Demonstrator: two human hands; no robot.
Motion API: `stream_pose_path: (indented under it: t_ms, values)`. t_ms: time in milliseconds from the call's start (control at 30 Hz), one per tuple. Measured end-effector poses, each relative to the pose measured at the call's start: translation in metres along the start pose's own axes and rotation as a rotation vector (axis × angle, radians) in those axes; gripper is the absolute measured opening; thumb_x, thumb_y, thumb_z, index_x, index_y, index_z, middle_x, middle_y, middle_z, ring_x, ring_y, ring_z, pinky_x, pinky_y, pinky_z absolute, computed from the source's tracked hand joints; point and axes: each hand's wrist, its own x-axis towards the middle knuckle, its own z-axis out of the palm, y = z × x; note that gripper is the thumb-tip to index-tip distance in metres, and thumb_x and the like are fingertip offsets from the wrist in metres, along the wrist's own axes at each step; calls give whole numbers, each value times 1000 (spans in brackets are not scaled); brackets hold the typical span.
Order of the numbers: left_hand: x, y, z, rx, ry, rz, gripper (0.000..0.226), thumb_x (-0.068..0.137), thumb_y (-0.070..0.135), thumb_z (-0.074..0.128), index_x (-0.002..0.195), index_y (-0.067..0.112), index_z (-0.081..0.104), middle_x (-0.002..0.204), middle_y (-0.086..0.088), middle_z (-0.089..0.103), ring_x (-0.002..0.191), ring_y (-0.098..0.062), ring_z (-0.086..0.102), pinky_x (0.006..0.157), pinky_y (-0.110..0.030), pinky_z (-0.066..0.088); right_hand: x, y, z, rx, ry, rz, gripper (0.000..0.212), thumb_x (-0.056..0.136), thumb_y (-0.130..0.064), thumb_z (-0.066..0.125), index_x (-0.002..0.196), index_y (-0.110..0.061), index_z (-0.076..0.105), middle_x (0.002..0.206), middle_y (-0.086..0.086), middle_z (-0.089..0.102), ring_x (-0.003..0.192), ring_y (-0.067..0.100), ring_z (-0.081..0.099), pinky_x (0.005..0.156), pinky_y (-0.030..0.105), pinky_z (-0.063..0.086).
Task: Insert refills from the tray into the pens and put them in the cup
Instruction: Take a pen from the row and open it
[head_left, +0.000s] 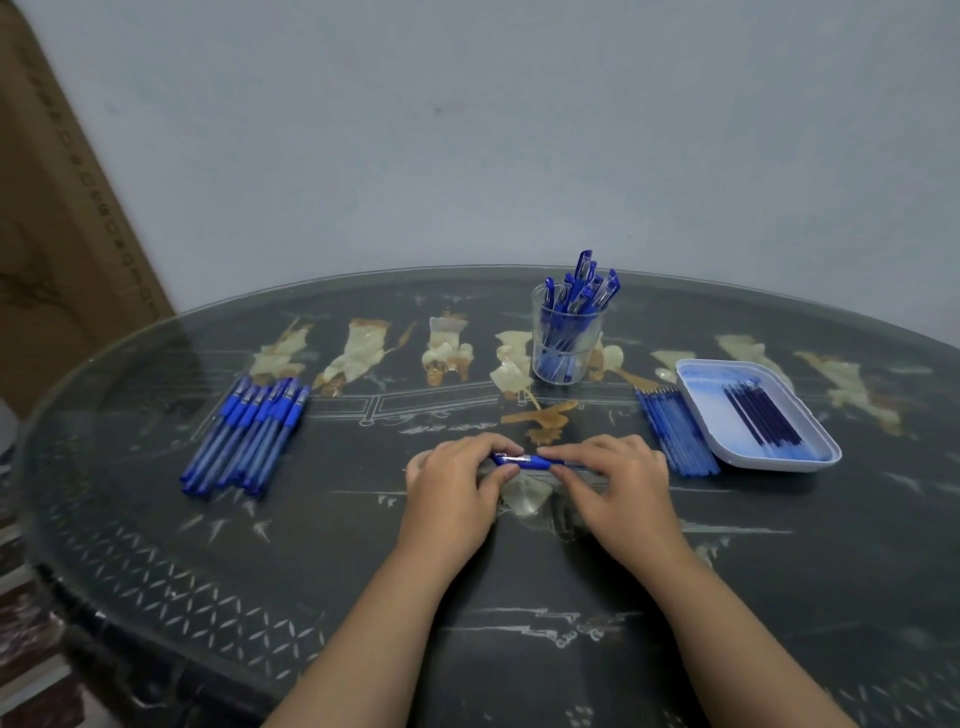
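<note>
Pen (524, 461) dead centre of frame, sideways, low over the table (519, 597). Pinched at both ends: left hand (457, 483) fingers curled on one end, right hand (613, 483) fingers curled on the other. Clear cup (563, 358) stuffed with finished pens, upper right of centre. White tray (698, 402) holding dark refills (763, 418) at right, loose refills (675, 436) just beside it. Spare pens (249, 436) bunched centre left.

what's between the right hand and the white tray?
Head view: a row of thin blue refills lies on the table alongside the white tray, close to the right hand, which pinches a pen.
</note>
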Motion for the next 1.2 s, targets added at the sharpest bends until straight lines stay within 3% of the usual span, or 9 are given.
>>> stream_pose_path:
  t_ms: [533,700,800,933,1033,1133,1200]
  values:
    - [1,-3,3,-117,40,59,24,82,31,76,99,46,67,100,32,65,101,3,62,99,-48,43,0,2,3,71,-11,26,28,86,-33,71,99,-57,65,87,-22,64,90,6,49,76,27,26]
    - [6,-3,5,-155,49,31,26,81,27,77,84,50,65,93,29,67,95,4,62,99,-49,42,2,2,4,77,-38,7,30,88,-31,69,102,-57,64,84,-17,63,89,7,48,76,29,27]
    - [6,-2,5,-145,65,27,27,83,28,75,81,51,62,87,26,68,92,5,62,99,-48,41,1,2,3,85,-11,12,30,87,-28,71,100,-55,65,80,-16,63,87,7,48,82,20,26]
    - [4,2,5,-136,74,28,28,87,28,71,79,52,59,85,25,68,90,5,61,100,-48,39,1,-2,1,109,12,23,34,84,-24,74,99,-54,65,78,-15,63,87,6,49,83,20,27]
    - [4,1,5,-138,83,18,26,88,25,69,79,48,61,83,23,68,89,5,60,99,-37,39,0,-4,-1,112,28,34,36,84,-23,74,97,-55,64,77,-16,63,86,5,49,83,25,29]
    - [7,-7,1,-276,191,-80,24,92,13,65,80,35,65,77,13,69,79,0,62,77,-13,43,3,6,-6,244,108,188,40,84,-24,72,85,-63,63,76,-20,65,85,8,53,87,41,39]
    - [7,-6,-1,-278,195,-79,17,91,12,66,84,27,69,78,11,68,78,0,61,69,-8,40,3,3,-7,255,122,174,42,84,-23,73,86,-63,62,78,-21,66,89,8,54,90,44,41]
